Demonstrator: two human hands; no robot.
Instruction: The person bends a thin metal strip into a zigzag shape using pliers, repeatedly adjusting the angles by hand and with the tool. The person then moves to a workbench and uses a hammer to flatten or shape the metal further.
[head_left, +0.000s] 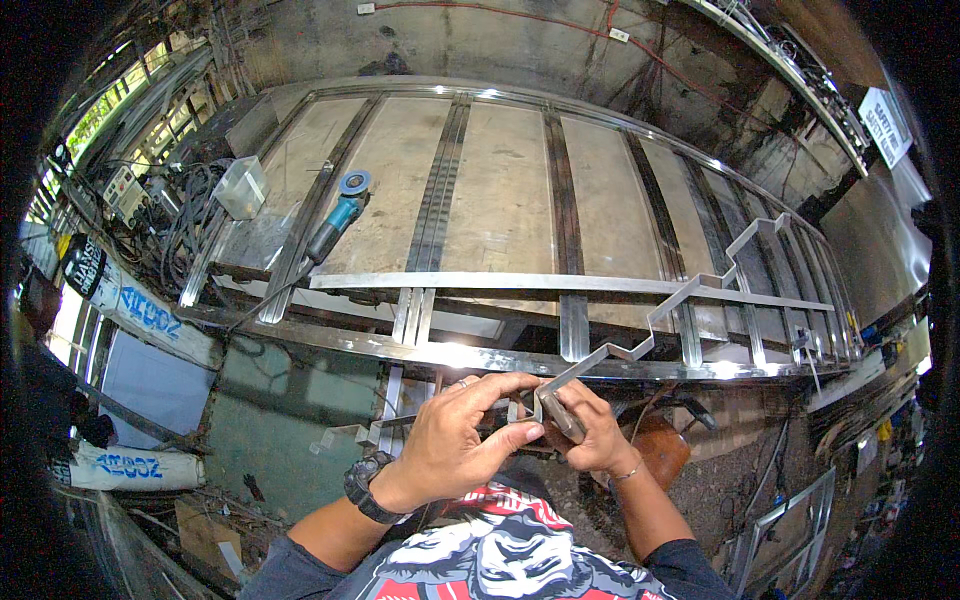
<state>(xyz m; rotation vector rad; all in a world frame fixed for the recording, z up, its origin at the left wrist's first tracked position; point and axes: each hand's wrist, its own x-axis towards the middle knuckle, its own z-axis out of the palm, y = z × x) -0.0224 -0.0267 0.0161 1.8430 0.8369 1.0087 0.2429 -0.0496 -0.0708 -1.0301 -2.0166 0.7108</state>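
A long flat metal strip point(672, 302), bent into zigzag steps, runs from the upper right down to my hands. My left hand point(462, 432) closes on the strip near a squared bend, thumb and fingers at either side of it. In my right hand point(596, 430) is a grey metal block point(561, 416), gripped with its edge against the strip by the bend. The fingers partly hide where block and strip meet. More bent metal point(362, 434) shows left of my left hand; whether it joins the strip is hidden.
Ahead stands a metal-framed worktable point(470, 352) with several crossbars. A straight flat bar point(480, 281) lies across it. An angle grinder point(340, 216) and a clear plastic container point(241, 188) rest at its left. White gas cylinders point(150, 310) lie at far left.
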